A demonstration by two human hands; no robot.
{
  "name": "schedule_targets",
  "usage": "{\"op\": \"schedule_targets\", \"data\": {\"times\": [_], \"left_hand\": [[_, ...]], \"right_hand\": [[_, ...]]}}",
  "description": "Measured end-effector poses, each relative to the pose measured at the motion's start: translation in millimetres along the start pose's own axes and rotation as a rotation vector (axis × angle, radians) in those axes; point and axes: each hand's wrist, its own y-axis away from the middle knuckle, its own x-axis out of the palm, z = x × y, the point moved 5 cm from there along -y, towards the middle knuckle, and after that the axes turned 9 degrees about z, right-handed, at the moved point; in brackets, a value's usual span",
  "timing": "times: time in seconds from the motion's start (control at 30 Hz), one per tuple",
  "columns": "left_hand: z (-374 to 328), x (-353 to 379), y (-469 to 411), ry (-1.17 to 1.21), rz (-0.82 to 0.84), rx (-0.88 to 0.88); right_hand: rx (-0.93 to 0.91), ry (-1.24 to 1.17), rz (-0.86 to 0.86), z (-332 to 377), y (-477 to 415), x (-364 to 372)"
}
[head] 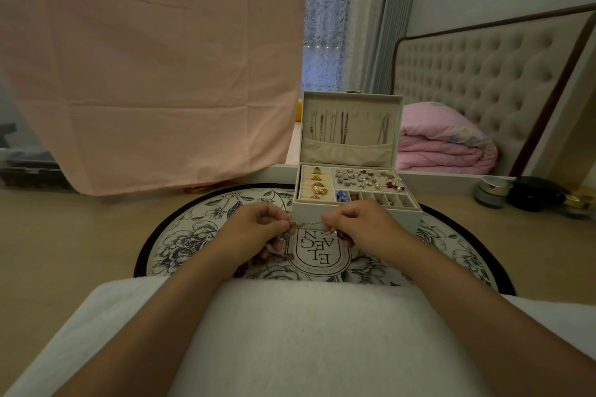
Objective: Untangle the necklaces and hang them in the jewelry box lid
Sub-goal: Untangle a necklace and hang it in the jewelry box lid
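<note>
both hands are up over the middle of the round mat (180,235), just in front of the jewelry box (354,211). the left hand (258,230) has its fingers curled and pinches a little clump of tangled necklaces (292,230). the right hand (358,226) is curled too and pinches the other end of a thin chain (309,223). the chain runs tight and straight between the two hands. more chain hangs down under the left hand toward the mat, but it is too small to see well.

the box stands at the far edge of the mat with its lid (351,98) standing up. some hung necklaces (343,130) already dangle from the hooks in the lid, with their ends tucked in the cloth pocket (348,153). a few hooks toward the right look bare.

so i think the job is partly done. the clump looks knotted, and the chain in the hands is not yet on a hook. how many are left in the clump i cannot tell.
</note>
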Motion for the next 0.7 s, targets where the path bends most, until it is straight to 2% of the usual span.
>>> {"op": "schedule_targets", "data": {"times": [0.07, 0.17, 0.23, 0.37, 0.5, 0.6, 0.7], "left_hand": [[3.1, -2.1, -2.0, -0.117, -0.029, -0.007], [1.3, -1.9, -3.3, -0.517, -0.092, 0.047], [0.5, 0.6, -2.5, -0.638, -0.085, 0.080], [-0.3, 2.4, -1.8, -0.678, -0.040, 0.137], [1.1, 2.4, -4.1, -0.749, 0.001, 0.132], [-0.9, 3.2, -2.7, -0.783, -0.056, 0.152], [-2.4, 9.1, -0.7, -0.832, -0.098, 0.175]], "right_hand": [[-0.001, 0.043, 0.036, -1.7, 0.1, 0.8], [-0.021, 0.115, 0.055, 0.3, -0.7, 3.6], [-0.024, 0.151, 0.032, 1.4, -0.4, 3.4], [-0.020, 0.298, -0.042, 0.7, -1.0, -3.0], [0.019, 0.521, 0.011, 0.1, -1.1, -2.2], [0.062, 0.743, 0.026, 1.7, -1.6, -1.3], [0.150, 0.922, 0.133, 3.6, 1.9, 2.4]]}}
